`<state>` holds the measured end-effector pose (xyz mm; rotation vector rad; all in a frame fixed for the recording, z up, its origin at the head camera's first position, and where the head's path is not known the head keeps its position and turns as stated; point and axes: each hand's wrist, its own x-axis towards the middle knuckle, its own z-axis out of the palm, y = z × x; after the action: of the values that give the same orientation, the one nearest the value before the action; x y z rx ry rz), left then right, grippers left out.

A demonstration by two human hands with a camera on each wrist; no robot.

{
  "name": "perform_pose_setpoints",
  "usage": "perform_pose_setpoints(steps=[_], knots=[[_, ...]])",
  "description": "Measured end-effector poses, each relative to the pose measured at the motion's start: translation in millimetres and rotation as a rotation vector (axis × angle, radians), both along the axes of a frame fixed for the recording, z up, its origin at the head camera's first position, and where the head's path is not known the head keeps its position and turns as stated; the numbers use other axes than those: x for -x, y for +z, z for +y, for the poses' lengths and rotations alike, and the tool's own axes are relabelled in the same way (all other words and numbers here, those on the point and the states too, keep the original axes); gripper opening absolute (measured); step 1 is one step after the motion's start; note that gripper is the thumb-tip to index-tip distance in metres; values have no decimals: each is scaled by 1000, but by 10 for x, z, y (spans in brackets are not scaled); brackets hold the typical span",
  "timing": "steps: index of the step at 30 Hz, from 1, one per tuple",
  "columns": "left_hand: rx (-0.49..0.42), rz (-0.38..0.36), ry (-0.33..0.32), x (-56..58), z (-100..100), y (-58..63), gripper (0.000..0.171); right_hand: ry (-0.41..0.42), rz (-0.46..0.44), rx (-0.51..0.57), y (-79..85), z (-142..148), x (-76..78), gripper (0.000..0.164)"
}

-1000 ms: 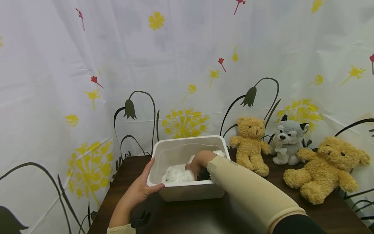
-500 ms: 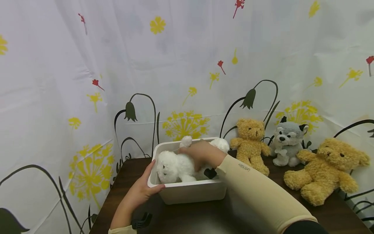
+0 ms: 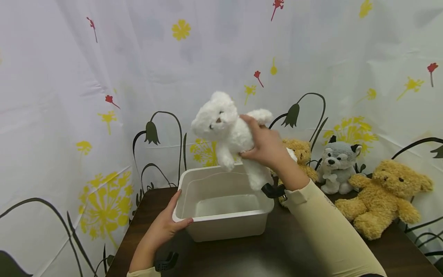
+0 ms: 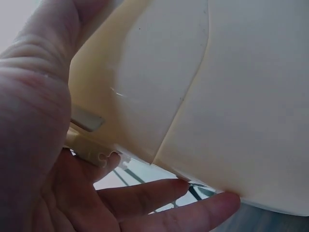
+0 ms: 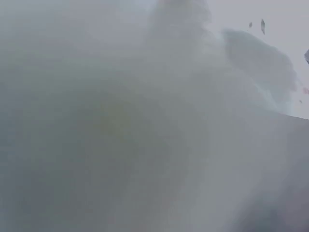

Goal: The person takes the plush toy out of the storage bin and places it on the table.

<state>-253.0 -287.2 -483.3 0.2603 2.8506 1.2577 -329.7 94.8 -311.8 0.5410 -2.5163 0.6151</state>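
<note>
A white teddy bear (image 3: 238, 134) is held up above the right side of a white plastic tub (image 3: 228, 227), its head tilted to the left. My right hand (image 3: 266, 144) grips it round the body, thumb below and fingers behind. In the right wrist view, blurred pale plush (image 5: 145, 135) fills nearly everything and hides the fingers. My left hand (image 3: 164, 227) holds the tub's left end, thumb over the near rim. The left wrist view shows that hand's fingers (image 4: 178, 212) against the outside of the tub wall (image 4: 241, 96).
On the right of the dark brown table (image 3: 242, 257) sit a golden teddy bear (image 3: 301, 152), partly behind my right arm, a grey husky plush (image 3: 339, 161) and another golden teddy bear (image 3: 384, 196). A flower-printed white curtain (image 3: 221, 57) hangs behind.
My right hand has lifted the white teddy bear up out of the tub, and the tub's bare floor now shows. My left hand has stayed on the tub's left end.
</note>
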Motion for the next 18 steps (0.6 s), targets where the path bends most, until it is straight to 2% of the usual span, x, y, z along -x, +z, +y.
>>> perform_pose_setpoints(steps=[4,7,12,18], knots=[[33,9,7,25,-56,-7,108,-101,10,286,82,231,-28,116],[48,22,12,42,-130,-27,107,-154,22,447,92,344,-41,114],[65,55,7,52,-291,-37,105,-186,23,565,10,415,12,111],[91,78,38,44,-510,-13,103,-211,-31,664,-301,385,186,112]])
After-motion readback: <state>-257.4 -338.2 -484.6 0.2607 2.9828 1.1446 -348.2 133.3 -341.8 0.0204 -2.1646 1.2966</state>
